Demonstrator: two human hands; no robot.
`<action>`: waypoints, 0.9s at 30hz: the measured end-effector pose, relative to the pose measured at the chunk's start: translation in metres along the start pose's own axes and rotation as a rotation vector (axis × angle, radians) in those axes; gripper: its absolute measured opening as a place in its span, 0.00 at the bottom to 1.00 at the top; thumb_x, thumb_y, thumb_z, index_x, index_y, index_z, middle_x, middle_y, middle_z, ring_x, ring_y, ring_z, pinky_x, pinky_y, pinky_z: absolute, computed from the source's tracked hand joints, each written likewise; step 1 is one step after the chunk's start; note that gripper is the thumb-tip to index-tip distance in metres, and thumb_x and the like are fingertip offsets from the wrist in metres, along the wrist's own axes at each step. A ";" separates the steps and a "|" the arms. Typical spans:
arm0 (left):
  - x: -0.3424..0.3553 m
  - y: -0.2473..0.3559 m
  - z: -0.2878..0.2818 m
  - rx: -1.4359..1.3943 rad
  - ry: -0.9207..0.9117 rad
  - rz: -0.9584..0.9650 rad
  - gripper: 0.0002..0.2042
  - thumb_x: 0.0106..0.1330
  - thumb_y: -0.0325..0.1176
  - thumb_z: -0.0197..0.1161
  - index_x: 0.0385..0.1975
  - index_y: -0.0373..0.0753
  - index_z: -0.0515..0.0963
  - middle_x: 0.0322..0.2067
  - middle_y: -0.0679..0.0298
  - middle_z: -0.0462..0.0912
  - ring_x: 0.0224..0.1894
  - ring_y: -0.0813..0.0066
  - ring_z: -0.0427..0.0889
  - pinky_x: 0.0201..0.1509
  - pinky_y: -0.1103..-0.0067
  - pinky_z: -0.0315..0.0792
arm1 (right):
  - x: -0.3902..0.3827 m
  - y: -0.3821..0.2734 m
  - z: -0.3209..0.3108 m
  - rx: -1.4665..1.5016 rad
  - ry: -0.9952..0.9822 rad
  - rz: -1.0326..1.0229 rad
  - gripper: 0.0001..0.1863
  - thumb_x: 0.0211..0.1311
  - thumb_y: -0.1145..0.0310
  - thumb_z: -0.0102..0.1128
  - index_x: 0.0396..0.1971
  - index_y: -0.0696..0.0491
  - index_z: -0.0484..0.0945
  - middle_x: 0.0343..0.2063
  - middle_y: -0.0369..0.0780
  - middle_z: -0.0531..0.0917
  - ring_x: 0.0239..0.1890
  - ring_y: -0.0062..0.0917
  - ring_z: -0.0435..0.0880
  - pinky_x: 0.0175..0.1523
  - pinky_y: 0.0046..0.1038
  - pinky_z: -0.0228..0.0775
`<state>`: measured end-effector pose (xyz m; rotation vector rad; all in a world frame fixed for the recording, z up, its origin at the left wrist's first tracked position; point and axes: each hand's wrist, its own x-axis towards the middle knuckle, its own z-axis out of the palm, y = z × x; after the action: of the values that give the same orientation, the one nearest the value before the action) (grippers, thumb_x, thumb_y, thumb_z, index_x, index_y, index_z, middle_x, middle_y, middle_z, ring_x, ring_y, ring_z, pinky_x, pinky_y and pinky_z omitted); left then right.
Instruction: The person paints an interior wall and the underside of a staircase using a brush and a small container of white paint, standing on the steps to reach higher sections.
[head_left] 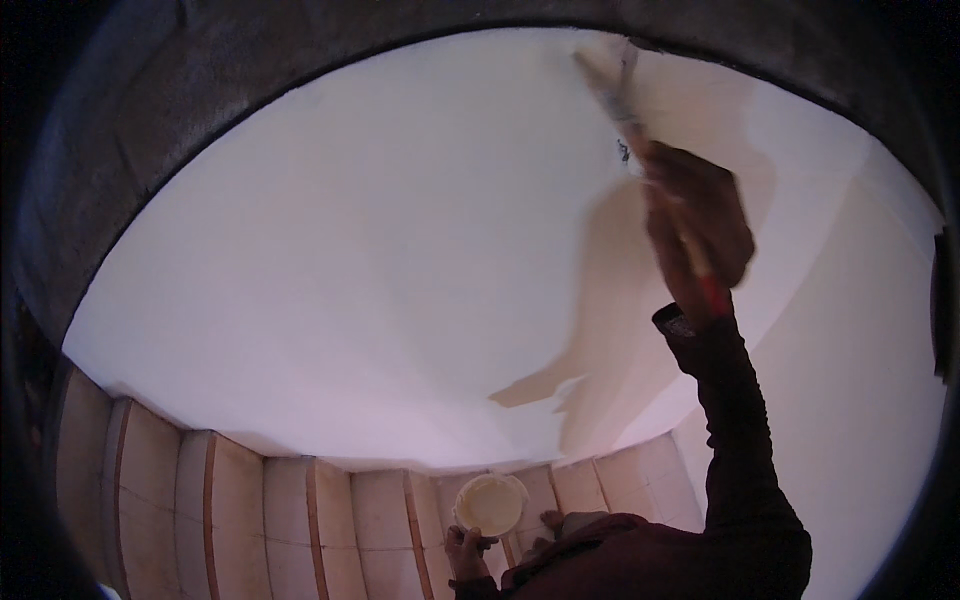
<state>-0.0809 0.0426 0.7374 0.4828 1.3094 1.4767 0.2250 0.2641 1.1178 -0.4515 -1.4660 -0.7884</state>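
My right hand (pixel 705 205) is closed round the handle of a paintbrush (pixel 612 92), raised over the white wall (pixel 420 230). The brush is blurred, its bristles near the upper edge where white meets dark grey. A small dark patch (pixel 623 150) shows on the wall beside the handle. Low in the view, my left hand (pixel 470 548) grips the rim of a round white bucket (pixel 518 488) with cream paint (pixel 488 508) inside.
Tiled steps (pixel 240 500) with brown edges run along the wall's foot. A bare foot (pixel 555 520) stands on them beside the bucket. A dark grey, rough surface (pixel 220 80) borders the white wall above. A dark object (pixel 940 300) is at the far right edge.
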 end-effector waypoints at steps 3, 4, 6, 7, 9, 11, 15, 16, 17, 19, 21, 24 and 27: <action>0.005 -0.002 -0.003 0.014 -0.014 -0.013 0.09 0.55 0.29 0.60 0.32 0.34 0.68 0.24 0.61 0.77 0.21 0.73 0.78 0.25 0.81 0.71 | -0.010 -0.023 -0.015 -0.002 0.100 0.092 0.11 0.50 0.82 0.60 0.35 0.57 0.76 0.35 0.42 0.80 0.41 0.36 0.80 0.47 0.33 0.76; 0.002 0.000 -0.005 0.011 -0.026 -0.003 0.09 0.55 0.29 0.60 0.32 0.34 0.68 0.25 0.61 0.77 0.21 0.74 0.77 0.25 0.81 0.71 | -0.015 -0.032 -0.014 0.165 0.162 0.134 0.11 0.49 0.81 0.61 0.35 0.57 0.76 0.34 0.42 0.80 0.40 0.35 0.79 0.45 0.33 0.75; 0.004 0.004 -0.002 0.013 -0.040 0.013 0.10 0.55 0.29 0.61 0.32 0.35 0.68 0.26 0.61 0.76 0.22 0.74 0.77 0.25 0.81 0.71 | -0.036 -0.038 -0.002 0.503 0.285 0.236 0.11 0.48 0.77 0.62 0.34 0.57 0.76 0.31 0.41 0.78 0.37 0.33 0.78 0.43 0.32 0.74; 0.004 0.004 0.001 -0.006 -0.017 0.001 0.10 0.55 0.29 0.61 0.32 0.35 0.68 0.26 0.61 0.76 0.22 0.75 0.77 0.25 0.81 0.71 | -0.044 -0.039 0.001 0.602 0.132 0.381 0.11 0.47 0.76 0.62 0.34 0.57 0.76 0.30 0.41 0.78 0.36 0.32 0.77 0.42 0.32 0.73; 0.004 0.005 0.006 -0.039 0.001 -0.027 0.10 0.56 0.30 0.61 0.32 0.35 0.68 0.27 0.61 0.76 0.22 0.76 0.76 0.26 0.81 0.71 | -0.055 -0.036 -0.006 0.766 -0.190 0.654 0.12 0.45 0.74 0.63 0.33 0.57 0.76 0.29 0.40 0.77 0.35 0.30 0.76 0.41 0.30 0.70; 0.006 0.005 0.002 0.007 -0.002 -0.028 0.12 0.55 0.32 0.63 0.34 0.35 0.69 0.27 0.61 0.77 0.22 0.75 0.76 0.26 0.80 0.73 | -0.061 -0.034 0.005 0.938 -0.558 0.966 0.11 0.41 0.73 0.63 0.28 0.58 0.77 0.27 0.41 0.78 0.32 0.29 0.77 0.40 0.29 0.69; 0.005 0.002 -0.002 -0.004 -0.007 -0.017 0.15 0.54 0.34 0.64 0.37 0.35 0.70 0.28 0.61 0.78 0.22 0.75 0.77 0.27 0.79 0.74 | -0.118 0.001 0.039 1.213 -0.763 1.231 0.17 0.37 0.78 0.70 0.32 0.55 0.76 0.29 0.40 0.81 0.36 0.28 0.81 0.42 0.30 0.74; 0.006 -0.003 -0.007 0.009 -0.024 -0.022 0.15 0.54 0.35 0.64 0.37 0.35 0.70 0.28 0.61 0.77 0.24 0.75 0.77 0.27 0.79 0.74 | -0.130 0.018 0.045 1.289 -0.846 1.195 0.20 0.37 0.79 0.72 0.35 0.53 0.76 0.31 0.39 0.82 0.38 0.27 0.82 0.43 0.30 0.76; 0.004 0.000 -0.006 0.003 -0.016 -0.022 0.16 0.54 0.35 0.64 0.37 0.35 0.70 0.28 0.62 0.77 0.24 0.75 0.77 0.27 0.79 0.74 | -0.134 0.025 0.049 1.352 -0.863 1.192 0.21 0.36 0.79 0.73 0.34 0.53 0.76 0.31 0.39 0.82 0.37 0.28 0.83 0.42 0.31 0.76; 0.004 0.006 0.000 -0.007 -0.006 -0.025 0.16 0.54 0.35 0.65 0.37 0.35 0.70 0.28 0.62 0.77 0.24 0.76 0.77 0.27 0.80 0.73 | -0.139 0.034 0.055 1.474 -0.890 1.188 0.21 0.35 0.80 0.73 0.33 0.53 0.75 0.30 0.40 0.82 0.36 0.30 0.83 0.42 0.34 0.77; 0.007 0.004 0.002 -0.018 0.003 -0.015 0.16 0.54 0.36 0.65 0.37 0.36 0.70 0.28 0.62 0.77 0.24 0.76 0.77 0.27 0.80 0.73 | -0.140 0.038 0.062 1.586 -0.923 1.117 0.22 0.33 0.82 0.72 0.33 0.53 0.75 0.29 0.42 0.82 0.35 0.33 0.84 0.40 0.36 0.78; 0.014 -0.007 -0.004 -0.026 0.011 -0.022 0.17 0.54 0.37 0.66 0.38 0.36 0.70 0.28 0.62 0.78 0.23 0.76 0.77 0.26 0.81 0.72 | -0.143 0.044 0.064 1.695 -0.970 1.037 0.22 0.34 0.82 0.72 0.33 0.55 0.75 0.29 0.43 0.82 0.36 0.35 0.83 0.40 0.36 0.78; 0.017 -0.008 -0.003 -0.026 0.012 -0.024 0.17 0.54 0.38 0.66 0.37 0.36 0.70 0.29 0.62 0.78 0.23 0.77 0.77 0.26 0.81 0.72 | -0.144 0.047 0.065 1.810 -0.975 0.954 0.20 0.35 0.81 0.73 0.33 0.57 0.77 0.30 0.44 0.83 0.36 0.37 0.83 0.39 0.37 0.79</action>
<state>-0.0861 0.0550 0.7242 0.4409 1.2990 1.4773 0.2235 0.3696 0.9910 0.0129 -1.8640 1.7126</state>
